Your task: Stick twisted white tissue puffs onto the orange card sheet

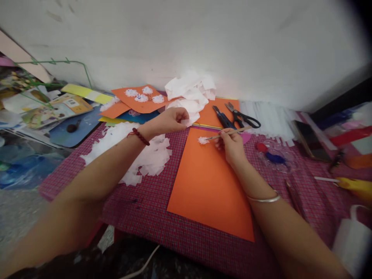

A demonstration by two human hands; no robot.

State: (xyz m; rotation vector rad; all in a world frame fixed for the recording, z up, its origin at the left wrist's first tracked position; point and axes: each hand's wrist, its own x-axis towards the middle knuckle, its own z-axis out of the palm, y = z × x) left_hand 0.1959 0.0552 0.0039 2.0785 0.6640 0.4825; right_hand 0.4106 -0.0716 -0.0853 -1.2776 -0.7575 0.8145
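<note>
The right hand (231, 146) grips a stick (240, 131) at a white tuft (202, 140), twelve o'clock on the orange paper (209, 186); the left hand (174, 119) pinches a paper scrap (185, 122).

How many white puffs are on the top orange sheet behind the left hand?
4 on the top orange sheet: left puff, back puff, middle puff, right puff. Sheets underneath are partly hidden and may carry more.

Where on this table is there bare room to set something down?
Bare cloth lies between the paper pieces and the orange sheet, widening toward the near edge; the sheet's lower middle is bare too. Crowded: the back, with scissors and white paper, and the right, with phone.
</note>
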